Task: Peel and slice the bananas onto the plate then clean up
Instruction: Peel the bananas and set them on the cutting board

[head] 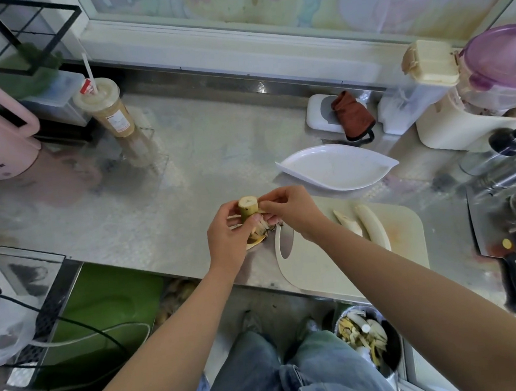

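2 hands (pixel 231 228) (pixel 289 211) pinch stubby half-peeled banana (pixel 248 208) above steel counter (pixel 158 203).

Bare counter (pixel 210 156) left of plate (pixel 338 167)

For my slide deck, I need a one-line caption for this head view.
Both hands, left hand and right hand, peel a green-skinned banana stub beside peeled bananas and an empty white leaf-shaped plate.
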Tool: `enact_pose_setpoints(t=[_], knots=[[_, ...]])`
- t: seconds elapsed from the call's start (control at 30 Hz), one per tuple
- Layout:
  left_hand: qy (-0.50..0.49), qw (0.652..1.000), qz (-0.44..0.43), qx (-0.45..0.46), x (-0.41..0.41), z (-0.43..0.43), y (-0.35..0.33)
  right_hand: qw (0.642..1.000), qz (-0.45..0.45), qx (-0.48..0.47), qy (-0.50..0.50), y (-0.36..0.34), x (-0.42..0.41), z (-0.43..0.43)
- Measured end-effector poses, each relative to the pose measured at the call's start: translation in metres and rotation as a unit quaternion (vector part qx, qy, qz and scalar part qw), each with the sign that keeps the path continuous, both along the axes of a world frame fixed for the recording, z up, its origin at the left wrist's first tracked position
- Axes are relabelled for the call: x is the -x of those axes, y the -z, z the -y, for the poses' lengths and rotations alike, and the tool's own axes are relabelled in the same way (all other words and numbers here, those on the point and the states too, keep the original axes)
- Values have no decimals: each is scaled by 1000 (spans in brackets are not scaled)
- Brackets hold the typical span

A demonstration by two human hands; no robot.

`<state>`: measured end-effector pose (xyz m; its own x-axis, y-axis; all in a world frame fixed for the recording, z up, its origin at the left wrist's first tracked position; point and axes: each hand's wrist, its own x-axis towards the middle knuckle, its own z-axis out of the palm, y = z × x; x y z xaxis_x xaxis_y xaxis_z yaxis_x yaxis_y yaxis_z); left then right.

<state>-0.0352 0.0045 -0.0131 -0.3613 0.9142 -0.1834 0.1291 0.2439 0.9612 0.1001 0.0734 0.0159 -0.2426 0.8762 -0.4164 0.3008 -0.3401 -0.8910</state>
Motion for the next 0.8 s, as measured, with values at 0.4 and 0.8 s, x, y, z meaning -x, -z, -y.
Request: enact_pose_setpoints(t=[0.4,0.8], knots=[[-96,930,354,6,10,-18,-12,998,13,29,56,17,-28,5],[-8,979,197,49,-3,-11,-12,995,24,-86,-35,-3,-2,-6]])
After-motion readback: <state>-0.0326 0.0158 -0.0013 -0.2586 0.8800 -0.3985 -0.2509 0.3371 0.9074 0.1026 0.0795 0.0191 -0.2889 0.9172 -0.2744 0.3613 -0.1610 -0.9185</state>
